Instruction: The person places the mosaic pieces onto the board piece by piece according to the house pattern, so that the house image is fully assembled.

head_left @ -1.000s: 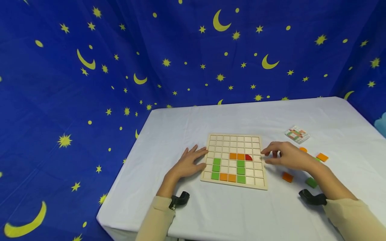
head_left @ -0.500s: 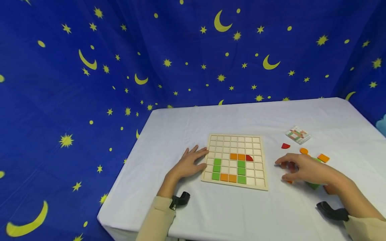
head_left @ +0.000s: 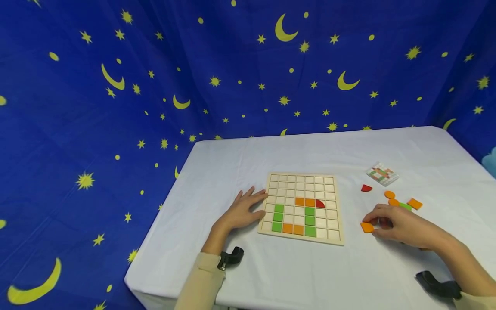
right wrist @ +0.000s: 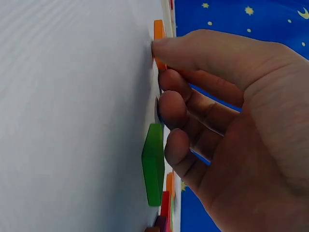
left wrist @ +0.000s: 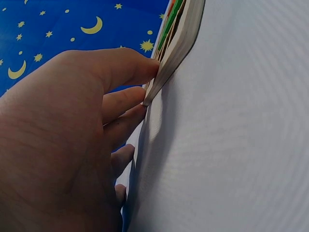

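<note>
My right hand [head_left: 401,224] pinches an orange square tile [head_left: 367,227] between thumb and forefinger, low over the cloth to the right of the board. In the right wrist view the thumb lies across that tile [right wrist: 159,30], and a green tile [right wrist: 153,164] lies beside the curled lower fingers. At the left edge of the wooden grid board [head_left: 302,237] rests my left hand [head_left: 243,210], fingers spread; the left wrist view has its thumb tip against the board's side. Green and orange squares and a red quarter-round tile [head_left: 319,203] sit in the board's cells.
Beyond the right hand lie a loose red quarter-round tile [head_left: 366,188], orange round tiles [head_left: 389,194], an orange square [head_left: 414,203] and a partly covered green tile [head_left: 405,206]. A patterned card [head_left: 382,173] lies behind them. A star-patterned blue curtain [head_left: 248,86] backs the white table.
From beside the board's right edge, my right hand has moved right and toward me, taking hold of the orange square tile. A loose red tile has come into sight. The left hand stays put.
</note>
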`<state>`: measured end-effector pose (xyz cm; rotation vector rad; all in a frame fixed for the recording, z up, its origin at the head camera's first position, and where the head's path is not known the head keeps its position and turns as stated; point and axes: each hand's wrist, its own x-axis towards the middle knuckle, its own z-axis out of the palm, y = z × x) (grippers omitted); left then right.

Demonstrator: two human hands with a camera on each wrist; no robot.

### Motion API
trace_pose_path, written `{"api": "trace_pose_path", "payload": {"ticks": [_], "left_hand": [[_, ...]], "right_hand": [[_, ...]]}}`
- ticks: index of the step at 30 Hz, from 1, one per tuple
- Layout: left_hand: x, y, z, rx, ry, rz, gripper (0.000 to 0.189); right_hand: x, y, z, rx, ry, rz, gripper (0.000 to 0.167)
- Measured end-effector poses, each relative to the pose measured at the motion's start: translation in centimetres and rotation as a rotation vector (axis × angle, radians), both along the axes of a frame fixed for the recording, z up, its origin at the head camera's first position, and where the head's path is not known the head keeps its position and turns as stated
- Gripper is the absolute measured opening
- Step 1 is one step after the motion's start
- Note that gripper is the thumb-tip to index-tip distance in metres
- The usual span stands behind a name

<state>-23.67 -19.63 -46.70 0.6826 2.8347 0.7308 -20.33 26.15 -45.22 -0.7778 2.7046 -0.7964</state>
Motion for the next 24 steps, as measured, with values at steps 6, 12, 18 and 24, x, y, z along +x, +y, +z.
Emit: {"api": "trace_pose_path", "payload": {"ticks": [6,12,18,24], "left_hand": [[0.0,0.0,0.0,-0.001,0.006,-0.001,0.057],[0.1,0.0,-0.1,-0.009,0.005,0.005,0.057],[0.0,-0.1,-0.2,-0.009,0.009,0.005,0.057],[0.0,0.0,-0.1,-0.02,0.009,0.004,0.057]], "right_hand": [[-0.2,-0.8,0.1,0.013,0.017,-0.04,0.024],[-0.9,-2.1,0.3,0.049,0.063,-0.082,0.023],[-1.4,-3.2,0.5,0.009,0.135,-0.065,0.023],[-2.0,-4.2,0.6,-0.042,0.18,-0.016,0.025]]}}
